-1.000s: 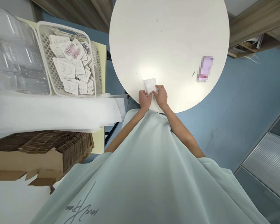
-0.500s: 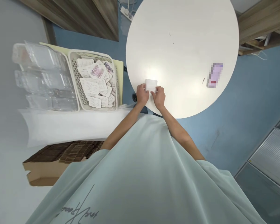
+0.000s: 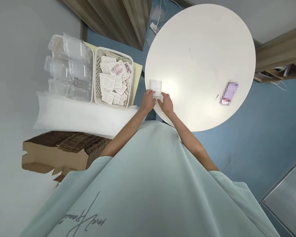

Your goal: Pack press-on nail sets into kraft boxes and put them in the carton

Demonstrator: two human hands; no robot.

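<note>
A small, squarish white folded sheet (image 3: 155,87) lies near the round table's left front edge; whether it is foam or paper I cannot tell. My left hand (image 3: 148,100) is closed on its near left corner, thumb and fingers bent at the edge. At the near right corner, my right hand (image 3: 166,104) is also closed on the sheet, with the thumb low and the fingers curled over the edge. Anything inside the fold is hidden.
The white round table (image 3: 204,42) bears a pixelated purple item (image 3: 229,93) at right. To the left stand a basket (image 3: 96,93) of printed cards, clear plastic boxes (image 3: 80,70), a stack of white sheets (image 3: 88,118) and flattened brown cardboard (image 3: 56,158).
The whole view has shifted, with the table and baskets displaced in it. More of the white sheet's flat top shows beyond my fingers. Both hands stay at its near edge.
</note>
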